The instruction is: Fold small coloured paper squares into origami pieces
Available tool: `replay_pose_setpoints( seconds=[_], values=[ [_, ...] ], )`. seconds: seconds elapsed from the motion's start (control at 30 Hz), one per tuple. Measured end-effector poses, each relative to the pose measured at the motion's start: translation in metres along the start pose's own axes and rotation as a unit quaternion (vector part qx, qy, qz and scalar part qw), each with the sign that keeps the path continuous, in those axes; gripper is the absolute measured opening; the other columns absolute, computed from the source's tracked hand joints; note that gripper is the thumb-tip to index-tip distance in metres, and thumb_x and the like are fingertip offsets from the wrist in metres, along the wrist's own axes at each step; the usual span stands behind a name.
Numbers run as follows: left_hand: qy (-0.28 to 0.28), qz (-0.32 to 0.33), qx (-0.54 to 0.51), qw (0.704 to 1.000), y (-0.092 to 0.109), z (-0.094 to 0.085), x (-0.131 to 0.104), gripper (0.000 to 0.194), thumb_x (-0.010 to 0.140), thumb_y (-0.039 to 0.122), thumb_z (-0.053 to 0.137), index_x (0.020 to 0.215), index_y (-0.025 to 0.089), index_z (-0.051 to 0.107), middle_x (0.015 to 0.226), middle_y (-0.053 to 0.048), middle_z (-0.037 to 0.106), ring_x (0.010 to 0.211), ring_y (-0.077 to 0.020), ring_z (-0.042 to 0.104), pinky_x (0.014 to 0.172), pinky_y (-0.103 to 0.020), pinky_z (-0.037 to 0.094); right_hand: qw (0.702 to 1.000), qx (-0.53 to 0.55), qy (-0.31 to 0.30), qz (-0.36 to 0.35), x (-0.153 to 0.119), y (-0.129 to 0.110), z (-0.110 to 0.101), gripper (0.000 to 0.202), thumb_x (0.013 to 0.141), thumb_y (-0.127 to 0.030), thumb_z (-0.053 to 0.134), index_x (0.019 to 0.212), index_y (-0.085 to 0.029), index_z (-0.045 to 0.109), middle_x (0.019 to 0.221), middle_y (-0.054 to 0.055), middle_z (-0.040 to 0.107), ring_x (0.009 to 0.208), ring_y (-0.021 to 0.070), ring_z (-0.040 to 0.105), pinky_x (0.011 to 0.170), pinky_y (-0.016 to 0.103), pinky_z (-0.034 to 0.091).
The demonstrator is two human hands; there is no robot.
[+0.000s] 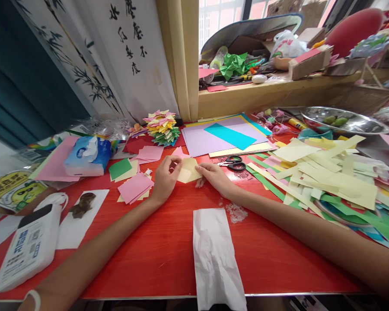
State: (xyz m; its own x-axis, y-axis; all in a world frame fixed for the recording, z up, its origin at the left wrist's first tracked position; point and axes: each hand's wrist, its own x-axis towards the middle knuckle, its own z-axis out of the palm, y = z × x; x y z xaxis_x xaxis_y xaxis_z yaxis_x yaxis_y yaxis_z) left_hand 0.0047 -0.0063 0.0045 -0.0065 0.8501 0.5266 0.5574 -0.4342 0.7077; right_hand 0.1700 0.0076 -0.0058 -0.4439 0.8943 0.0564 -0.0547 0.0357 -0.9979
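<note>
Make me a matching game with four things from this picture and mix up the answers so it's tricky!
Things
1. small yellow paper piece
2. scissors
3. turquoise strip
4. tissue packet

Clues
A. lying on a purple sheet
B. blue and white, with a tissue poking out
C. black handles
D. held by the fingers of the left hand and right hand

Right pairs: 1-D, 2-C, 3-A, 4-B
</note>
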Motion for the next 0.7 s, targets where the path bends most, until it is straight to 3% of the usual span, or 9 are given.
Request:
replay_pose_setpoints(
  seconds=[0.17, 0.3, 0.7],
  values=[
    [-0.054, 0.121, 0.064, 0.989, 0.0096, -0.0013, -0.0053, 0.009, 0.083, 0.020, 0.045, 0.087, 0.019, 0.054, 0.088, -0.002, 0.054, 0.078, -0.0094, 0.052, 0.068, -0.020, 0.046, 1.000, 0.017, 0.015, -0.003, 0.0011, 0.0004, -0.0001, 0.025, 0.081, -0.040, 0.047, 0.075, -0.016, 0.053, 0.057, 0.001, 0.059, 0.049, 0.0115, 0.058, 0.049, 0.022, 0.046],
    [-0.079, 0.167, 0.081, 0.979, 0.0100, -0.0003, -0.0069, 0.011, 0.084, 0.021, 0.045, 0.090, 0.019, 0.055, 0.092, -0.003, 0.054, 0.083, -0.0099, 0.053, 0.069, -0.020, 0.048, 0.999, 0.031, 0.023, -0.004, 0.0022, 0.0015, -0.0004, 0.025, 0.080, -0.039, 0.049, 0.074, -0.016, 0.054, 0.063, 0.002, 0.060, 0.050, 0.0122, 0.058, 0.050, 0.024, 0.047],
    [-0.088, 0.080, 0.028, 0.992, 0.0073, -0.0018, -0.0024, 0.014, 0.083, 0.029, 0.049, 0.089, 0.019, 0.056, 0.097, -0.002, 0.057, 0.078, -0.0087, 0.055, 0.069, -0.021, 0.047, 0.998, 0.050, 0.023, -0.008, 0.0009, -0.0016, 0.0009, 0.025, 0.081, -0.036, 0.047, 0.079, -0.013, 0.058, 0.061, 0.002, 0.060, 0.048, 0.0104, 0.056, 0.047, 0.021, 0.045]
  ],
)
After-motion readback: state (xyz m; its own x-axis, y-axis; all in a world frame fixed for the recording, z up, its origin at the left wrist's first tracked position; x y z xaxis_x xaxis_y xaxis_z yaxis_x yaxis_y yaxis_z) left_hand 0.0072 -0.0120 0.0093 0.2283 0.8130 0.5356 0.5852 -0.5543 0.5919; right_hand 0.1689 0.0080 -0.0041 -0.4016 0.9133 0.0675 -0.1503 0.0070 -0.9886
